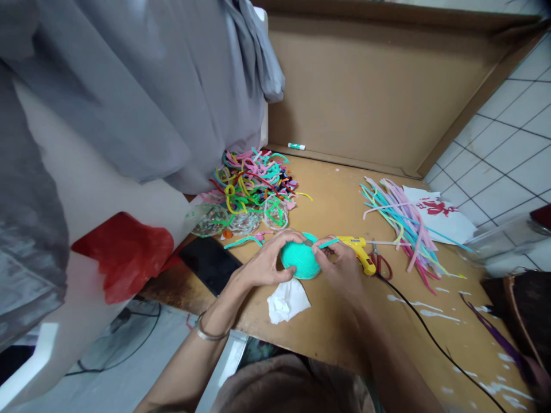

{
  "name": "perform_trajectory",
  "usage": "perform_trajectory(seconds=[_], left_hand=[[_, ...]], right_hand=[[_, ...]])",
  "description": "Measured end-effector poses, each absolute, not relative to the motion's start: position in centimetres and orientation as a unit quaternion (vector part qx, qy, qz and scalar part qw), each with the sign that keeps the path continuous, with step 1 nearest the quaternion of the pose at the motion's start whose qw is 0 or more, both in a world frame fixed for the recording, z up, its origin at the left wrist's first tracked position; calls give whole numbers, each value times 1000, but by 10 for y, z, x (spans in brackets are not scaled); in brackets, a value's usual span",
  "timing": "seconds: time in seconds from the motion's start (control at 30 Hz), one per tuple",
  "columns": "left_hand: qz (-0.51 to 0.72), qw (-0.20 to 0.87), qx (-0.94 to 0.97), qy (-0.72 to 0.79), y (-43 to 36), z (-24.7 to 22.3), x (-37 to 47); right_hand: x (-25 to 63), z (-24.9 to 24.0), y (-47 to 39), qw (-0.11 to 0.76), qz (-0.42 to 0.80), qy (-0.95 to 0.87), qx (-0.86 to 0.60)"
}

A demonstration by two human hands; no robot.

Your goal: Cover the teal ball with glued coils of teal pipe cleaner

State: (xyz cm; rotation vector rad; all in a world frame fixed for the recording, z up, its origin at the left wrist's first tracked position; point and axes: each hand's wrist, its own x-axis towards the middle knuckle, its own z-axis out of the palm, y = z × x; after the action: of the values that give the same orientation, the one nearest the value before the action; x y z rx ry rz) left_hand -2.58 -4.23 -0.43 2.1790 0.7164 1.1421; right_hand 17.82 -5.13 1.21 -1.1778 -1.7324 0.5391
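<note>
A round turquoise piece with ringed coils (pixel 300 261), like a small bowl, is gripped by my left hand (pixel 270 258), thumb on its near side and fingers over its far side. My right hand (pixel 340 267) is at its right edge, pinching a turquoise pipe cleaner (pixel 328 243) whose end sticks out past the fingers. Just beyond the right hand lies a yellow glue gun (pixel 365 261), partly hidden by it. Red-handled scissors (pixel 382 265) rest beside the glue gun. A crumpled white tissue (pixel 287 301) lies below the turquoise piece.
A heap of colourful pipe cleaners (pixel 253 180) sits at the back left, a straight bundle (pixel 402 221) at the right. A black phone (pixel 210 264) lies near the left edge. The glue gun's black cable (pixel 424 324) crosses the table's right side. A cardboard panel (pixel 365 92) stands behind.
</note>
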Motion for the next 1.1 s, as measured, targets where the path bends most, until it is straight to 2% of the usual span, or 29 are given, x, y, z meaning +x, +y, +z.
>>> perform_trajectory(seconds=[0.37,0.87,1.1], left_hand=[[434,295,809,265,-41,-7,-23],[439,188,836,270,-42,-17,-16],[429,182,835,294,-44,-20,-13]], right_hand=[[177,13,-52,469,225,-701,-488],[177,11,-52,465,195,-717,-482],[177,10,-53,461,193,-712,-493]])
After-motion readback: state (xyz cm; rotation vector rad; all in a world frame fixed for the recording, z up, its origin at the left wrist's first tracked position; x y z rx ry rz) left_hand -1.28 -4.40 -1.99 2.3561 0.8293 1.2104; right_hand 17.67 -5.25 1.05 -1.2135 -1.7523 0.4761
